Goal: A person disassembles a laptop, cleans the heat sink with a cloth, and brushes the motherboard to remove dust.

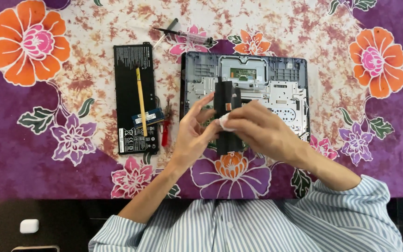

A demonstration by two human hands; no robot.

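Item in hand: a flat black rectangular component (225, 116), being held upright-lengthwise above the opened laptop chassis (285, 79). The left hand (193, 135) is steadying it from the left side, fingers curled against its edge and thumb side open toward the camera; it is touching the part, but whether it is clamped fully around it cannot be told. The right hand (262, 130) is closed together on a small white wad, probably a cloth or tissue (225, 123), and is pressing that wad against the face of the black component.

Step judged in hand: wiping or cleaning the component's surface, near a small orange-brown patch on it. The next move would seem to call for a firm hold from the left hand while the right is working the wad along the face, with light pressure.

Surroundings, on the desk under a purple flowered cloth (33, 140):
- black flat battery pack (129, 70), lying to the left of the chassis, well apart from the hands;
- a yellow stick, perhaps a pencil or brush handle (141, 100), resting lengthwise on the battery;
- a blue-labelled memory module (148, 118), lying across the battery's lower part;
- a red-handled small tool (165, 133), just beside the battery;
- a clear-handled screwdriver (190, 36), above the chassis.

Obstruction: nothing is standing between the hands and the component; the hands themselves are hiding the chassis's lower middle.
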